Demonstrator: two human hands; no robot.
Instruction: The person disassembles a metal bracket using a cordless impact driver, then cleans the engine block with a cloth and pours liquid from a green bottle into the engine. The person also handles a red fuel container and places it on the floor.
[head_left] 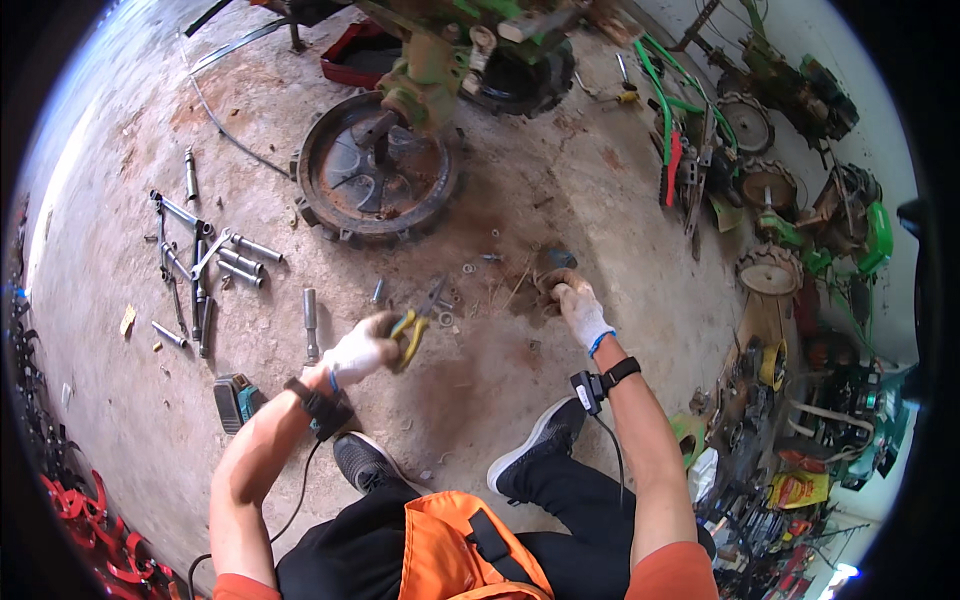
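Note:
My left hand [362,352], in a white work glove, is closed on a pair of pliers [409,338] with yellow-green handles. Their dark jaws point up and away over the concrete floor. My right hand [582,312], also gloved, is closed at a dark, dirty patch of floor; whatever its fingers hold is dark and hard to make out. Just beyond those fingers lies a small dark blue object [561,258]. Between my hands several small bolts, washers and nuts lie scattered, among them a washer [469,268] and a blue-grey bolt [378,290].
A rusty lugged wheel [378,170] under a green machine stands ahead, beside a red tray [362,55]. Sockets and wrenches [205,255] lie at the left. A long socket [310,322] and a teal-black tool battery [236,402] are near my left arm. Machine parts crowd the right wall.

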